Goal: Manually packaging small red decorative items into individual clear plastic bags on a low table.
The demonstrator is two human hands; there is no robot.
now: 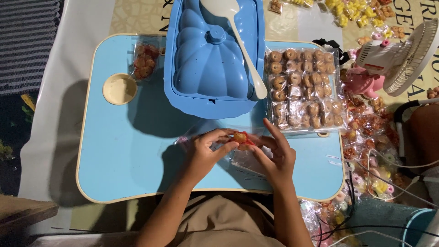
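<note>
Orange-red, a small snack piece point(240, 137) sits pinched between both hands just below the middle of the frame, over the pale blue lap table point(119, 155). The left hand point(206, 151) curls its thumb and forefinger closed on the near left side of the piece, the other fingers bent loosely underneath. The right hand point(274, 153) nips the piece from the right with its thumb and middle fingers, while its forefinger point(272, 129) stands out straight toward the upper part of the frame. Under and between the hands lie clear plastic bags point(249, 161), flat on the table. Right of centre, touching the table's far right portion, rests a clear sheet of packed round biscuits point(304, 89). A blue lidded container point(208, 59) fills the upper middle, with a white spoon point(242, 43) lying slantwise across its lid. At the upper left a small bag of orange snacks point(145, 61) lies just beside the table's round cup recess point(120, 88). A pink and white fan point(395, 57) stands at the upper right, and wrapped sweets point(372, 151) are scattered along the right edge.
</note>
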